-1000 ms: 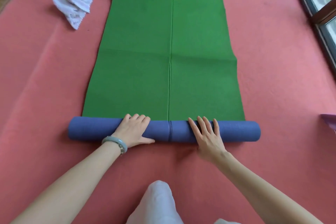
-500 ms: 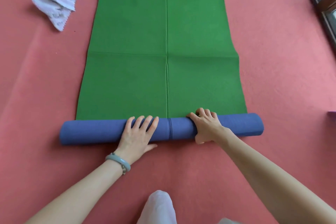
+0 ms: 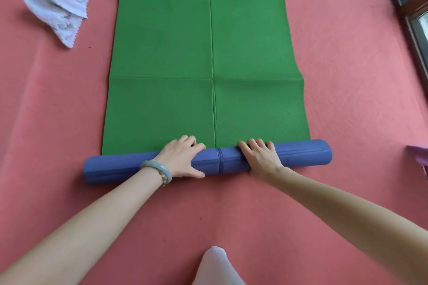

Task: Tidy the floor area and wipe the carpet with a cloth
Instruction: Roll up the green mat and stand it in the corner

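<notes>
Left hand (image 3: 183, 157) and right hand (image 3: 260, 157) both curled, gripping blue mat roll (image 3: 222, 159), unrolled green mat (image 3: 208, 53) flat beyond it on red carpet (image 3: 347, 76), crumpled pale cloth (image 3: 60, 9) on carpet, left of mat, apart

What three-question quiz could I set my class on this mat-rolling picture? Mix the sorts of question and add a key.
1. True or false: the cloth lies on the mat.
2. Multiple choice: which wrist wears the bracelet? A) left B) right C) both
3. Fill in: the left hand and right hand both grip the mat's rolled end, whose outside is ____.

Key
1. False: it lies on the carpet, left of the mat.
2. A
3. blue
</notes>
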Demonstrator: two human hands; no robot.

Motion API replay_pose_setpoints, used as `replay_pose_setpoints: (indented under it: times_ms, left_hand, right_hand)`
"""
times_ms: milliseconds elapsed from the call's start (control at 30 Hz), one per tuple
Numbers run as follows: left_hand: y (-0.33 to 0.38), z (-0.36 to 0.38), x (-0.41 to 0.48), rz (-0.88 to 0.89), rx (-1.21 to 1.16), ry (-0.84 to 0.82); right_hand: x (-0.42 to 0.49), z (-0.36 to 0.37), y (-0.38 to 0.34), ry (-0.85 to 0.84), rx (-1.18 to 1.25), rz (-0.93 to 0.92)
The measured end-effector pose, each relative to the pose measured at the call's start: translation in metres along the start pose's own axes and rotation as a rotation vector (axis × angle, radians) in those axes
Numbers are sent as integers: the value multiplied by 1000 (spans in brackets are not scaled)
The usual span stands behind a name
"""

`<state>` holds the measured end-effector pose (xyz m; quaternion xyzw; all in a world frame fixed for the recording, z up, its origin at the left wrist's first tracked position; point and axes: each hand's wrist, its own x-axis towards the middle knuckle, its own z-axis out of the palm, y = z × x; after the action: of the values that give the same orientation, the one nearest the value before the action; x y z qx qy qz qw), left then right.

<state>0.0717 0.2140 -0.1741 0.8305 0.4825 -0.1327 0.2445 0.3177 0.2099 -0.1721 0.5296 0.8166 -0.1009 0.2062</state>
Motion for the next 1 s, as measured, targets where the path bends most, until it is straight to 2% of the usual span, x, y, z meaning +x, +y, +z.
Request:
replay_pose_setpoints:
  times_ms: [67, 167, 367, 467, 533, 633, 767, 900, 1000]
  left_hand:
    - [5, 4, -10, 44, 134, 185]
    - [18, 23, -30, 27, 230, 400]
    - [21, 53, -21, -100, 320, 386]
    - [13, 49, -3, -79, 338, 409]
    - [6, 42, 2, -23, 367, 402]
    - [-5, 27, 10, 16, 357, 366]
    - [-16, 14, 23, 78, 351, 317]
    - [-22, -3, 33, 114, 289, 179]
    - [-27, -21, 46, 90, 127, 9]
  right_hand:
    - [5, -10, 2, -112, 76, 5]
    - [12, -19, 7, -164, 102, -6]
    - [51, -31, 16, -441, 101, -69]
    - [68, -34, 24, -528, 156, -96]
    - [66, -32, 28, -446, 112, -152]
    - [51, -17, 29, -108, 13, -217]
    - [42, 8, 22, 232, 41, -130]
    - [39, 13, 17, 340, 60, -88]
    - [41, 15, 17, 387, 49, -48]
